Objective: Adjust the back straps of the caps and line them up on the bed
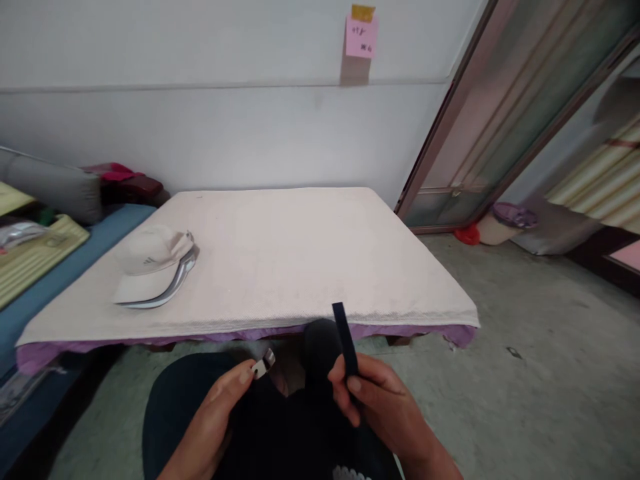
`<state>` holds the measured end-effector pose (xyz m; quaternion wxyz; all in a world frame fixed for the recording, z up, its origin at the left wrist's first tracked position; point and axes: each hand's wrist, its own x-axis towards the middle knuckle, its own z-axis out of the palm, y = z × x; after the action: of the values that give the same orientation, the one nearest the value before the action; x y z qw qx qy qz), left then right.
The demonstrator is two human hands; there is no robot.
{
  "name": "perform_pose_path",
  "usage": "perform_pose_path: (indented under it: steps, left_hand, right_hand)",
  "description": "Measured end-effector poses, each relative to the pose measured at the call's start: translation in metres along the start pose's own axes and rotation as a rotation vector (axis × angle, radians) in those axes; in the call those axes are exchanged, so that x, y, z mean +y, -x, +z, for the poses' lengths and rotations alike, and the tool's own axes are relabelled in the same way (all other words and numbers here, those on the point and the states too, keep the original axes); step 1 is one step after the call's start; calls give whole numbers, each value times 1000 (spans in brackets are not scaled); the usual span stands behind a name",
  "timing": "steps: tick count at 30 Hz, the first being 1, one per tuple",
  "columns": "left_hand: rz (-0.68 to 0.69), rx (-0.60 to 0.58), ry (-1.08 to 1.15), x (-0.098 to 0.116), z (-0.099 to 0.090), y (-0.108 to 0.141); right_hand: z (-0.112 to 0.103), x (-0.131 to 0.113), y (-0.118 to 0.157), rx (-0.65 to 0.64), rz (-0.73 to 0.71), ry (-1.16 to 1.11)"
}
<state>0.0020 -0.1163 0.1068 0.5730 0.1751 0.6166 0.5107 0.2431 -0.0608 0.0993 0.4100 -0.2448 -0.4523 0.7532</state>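
Left hand [216,408] pinching a little pale piece [260,369], right hand [383,393] gripping a dark strap [344,333], caps [150,263] near the left edge of the table [300,253]

I see a pink note [361,39] taped to the white wall [225,137] behind the table [295,260], where a pale cloth [240,227] overlies a purple one [463,335]. To my left sit a grey cushion [55,183] and a blue cover [99,240]; to my right, a red bag [467,235] beside a bin [491,228], and a striped curtain [597,187].

Caps [154,268], apparently stacked, on table [310,257]
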Motion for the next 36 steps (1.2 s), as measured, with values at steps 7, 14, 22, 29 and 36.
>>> perform_pose_path:
  steps: [7, 14, 22, 29, 36]
  left_hand:
    - [73, -265, -13, 11, 13, 4]
    - [-27, -382, 184, 22, 25, 9]
    - [46, -392, 159, 20, 21, 12]
    - [-38, -294, 136, 25, 19, 12]
    - [-34, -211, 50, 13, 10, 8]
  right_hand:
    - [6, -10, 2, -2, -7, -115]
    - [13, -22, 0, -57, 20, -164]
    - [32, -24, -14, -78, 133, 89]
    - [39, -22, -16, -69, 143, 277]
    - [33, -12, -13, -123, 198, 311]
